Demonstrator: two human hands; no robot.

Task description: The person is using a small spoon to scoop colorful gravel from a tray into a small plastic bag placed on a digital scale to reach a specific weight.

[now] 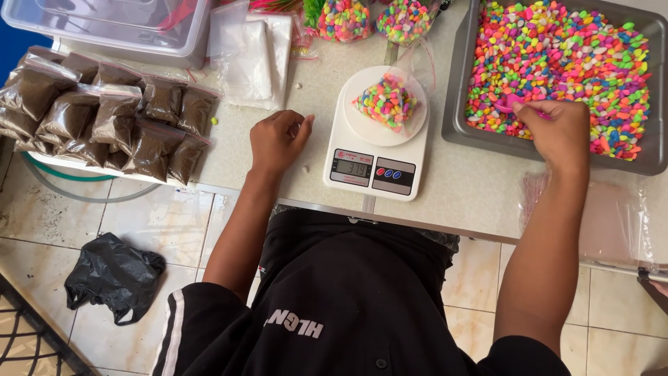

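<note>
Sealed bags of brown powder (111,115) lie stacked at the left. The left hand (277,141) rests on the table (459,188), fingers loosely curled, empty — just beside the white scale (372,163), which carries a clear bag of coloured pebbles (387,103). The right hand (560,132) grips a pink scoop (508,104) in the grey tray (456,104) of pebbles.

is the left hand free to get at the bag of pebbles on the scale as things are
Probably yes. The left hand rests loosely closed on the table just beside the scale, apparently holding nothing, and nothing lies between it and the open bag of pebbles. The right hand is away in the grey tray.
</note>
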